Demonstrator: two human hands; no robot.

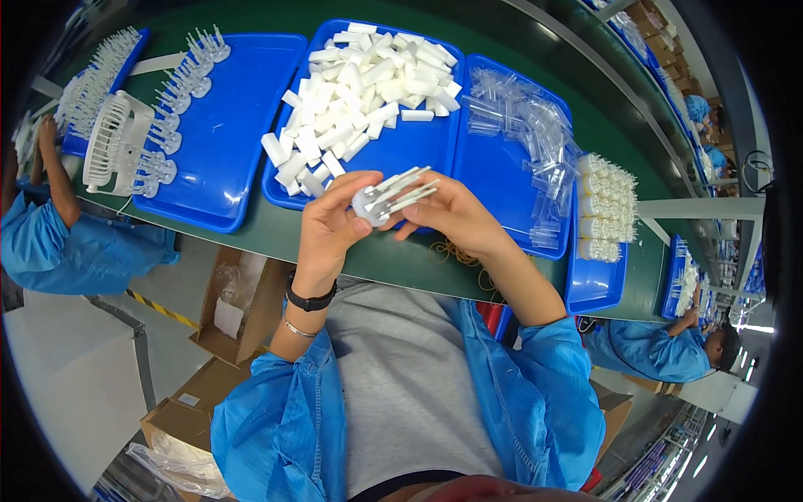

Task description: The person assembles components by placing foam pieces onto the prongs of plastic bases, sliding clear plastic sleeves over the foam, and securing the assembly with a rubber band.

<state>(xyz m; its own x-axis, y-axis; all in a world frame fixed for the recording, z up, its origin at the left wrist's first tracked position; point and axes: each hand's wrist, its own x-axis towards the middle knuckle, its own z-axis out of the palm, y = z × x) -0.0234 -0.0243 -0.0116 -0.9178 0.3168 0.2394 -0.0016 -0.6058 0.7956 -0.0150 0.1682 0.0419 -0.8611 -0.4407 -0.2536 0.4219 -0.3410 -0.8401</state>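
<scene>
Over the near edge of the table, my left hand [330,219] pinches a white plastic piece [368,207] by its round base, thumb and fingers on opposite sides. Several thin white prongs point from that base to the right. My right hand [462,216] is curled round the prongs' far side, its thumb and fingers against them; some fingertips are hidden. Just beyond my hands, white foam blocks [368,79] are heaped in a blue tray [410,151]. Several similar pronged pieces [176,100] line the left blue tray [226,125].
To the right, clear plastic tubes [535,125] lie in a blue tray [489,171]. Beyond it stand stacked white pronged pieces [604,205]. A white rack [117,146] is at the left. Yellowish bands [452,251] lie by my right wrist. Co-workers in blue [75,243] sit at both sides.
</scene>
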